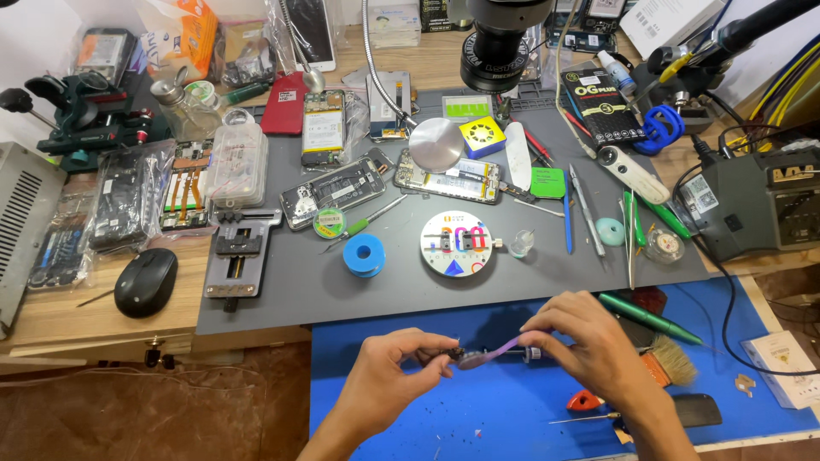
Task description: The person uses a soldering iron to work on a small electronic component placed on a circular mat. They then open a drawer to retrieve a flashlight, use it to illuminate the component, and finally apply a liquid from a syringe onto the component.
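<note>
We see our left hand (389, 376) closest to us, low over the blue mat (478, 418), and its fingers (437, 354) are pinched shut on a tiny dark part (453, 352). Our right hand (589, 341) is just beside it, and its fingers (547, 326) are closed on a thin purple stick (491, 352). The flat end of the stick touches the tiny part, right between our two hands. We cannot tell what the tiny part is, because it is so small. Near our right hand lie a brush (670, 365), a green pen (645, 316) and a small red pick (583, 399), all on the blue mat. A bit farther away starts the gray mat (410, 299) on the counter (102, 329). On it we see a blue roll (364, 254) and a round white disc (459, 243), side by side but not touching. A small clear cup (522, 243) sits just right of the disc. To the left, a metal clamp (239, 253) lies at the edge of the gray mat, and a black mouse (146, 283) rests on the wood beside it. Farther back lie open phones (333, 192), with their insides showing. A yellow box (482, 135) sits past them, near a shiny round plate (436, 144). At the very back, a black lens (498, 43) hangs over the counter. Far to the right stands a dark box with wires (756, 201).
</note>
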